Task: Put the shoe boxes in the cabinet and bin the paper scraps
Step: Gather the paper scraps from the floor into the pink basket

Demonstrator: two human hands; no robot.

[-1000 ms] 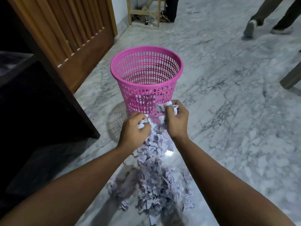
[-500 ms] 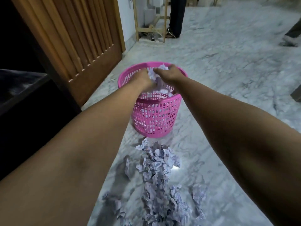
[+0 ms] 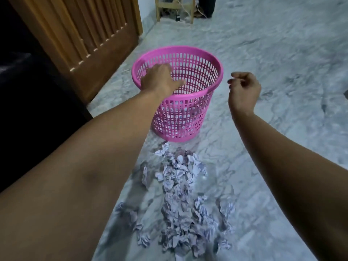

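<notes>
- Crumpled white paper scraps (image 3: 183, 200) lie heaped on grey marble floor (image 3: 282, 53), just before the pink plastic lattice bin (image 3: 180, 117).
- Left hand (image 3: 160, 79) hangs over the bin's rim, fingers loose, empty.
- Right hand (image 3: 243, 91) hovers beside the bin, fingers loosely curled, holding nothing.

Slatted wooden door (image 3: 90, 34) at left, pale wooden stool (image 3: 175, 8) (partly cropped) on marble floor (image 3: 282, 53)

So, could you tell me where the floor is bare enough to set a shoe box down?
Bare marble floor lies right of the pink basket and beyond it. Crowded: the paper scraps spread in front of it.
</notes>
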